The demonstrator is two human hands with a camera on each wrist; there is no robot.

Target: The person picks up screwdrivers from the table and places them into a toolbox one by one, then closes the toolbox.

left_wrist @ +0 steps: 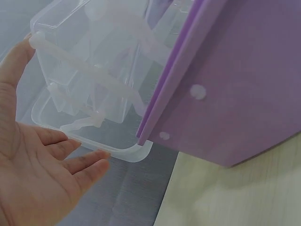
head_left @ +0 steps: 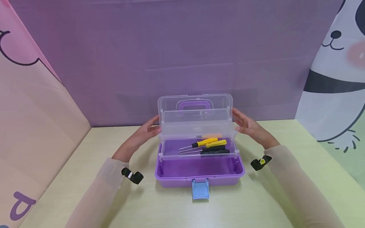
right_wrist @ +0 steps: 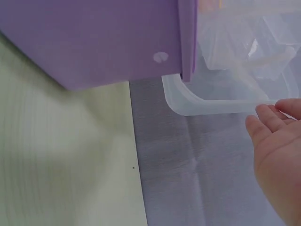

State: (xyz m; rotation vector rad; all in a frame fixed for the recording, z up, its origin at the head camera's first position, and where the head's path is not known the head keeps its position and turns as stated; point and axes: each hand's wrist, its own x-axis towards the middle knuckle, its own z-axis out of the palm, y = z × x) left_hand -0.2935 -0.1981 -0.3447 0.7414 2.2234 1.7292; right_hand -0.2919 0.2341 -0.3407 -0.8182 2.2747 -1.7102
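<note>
A purple toolbox point(head_left: 201, 182) stands on the table with its clear lid point(head_left: 222, 100) raised and clear trays point(head_left: 196, 128) lifted on hinged arms. Several screwdrivers point(head_left: 212, 144) with yellow or black handles lie in the box's back part, seen partly through the clear plastic. My left hand point(head_left: 142, 134) is at the lid's left side; in the left wrist view its thumb meets a tray corner and its extended fingers point(left_wrist: 89, 165) lie along the lid's rim. On the other side, my right hand point(head_left: 252, 128) has its fingertips point(right_wrist: 263, 110) at the lid's rim, fingers extended.
A light blue latch point(head_left: 201, 190) hangs down at the box's front. Behind the table's back edge rises a purple cloth point(head_left: 182, 47), close behind the lid. Printed panels stand at the left point(head_left: 34, 110) and right point(head_left: 333, 104). Light wooden tabletop point(head_left: 171, 209) surrounds the box.
</note>
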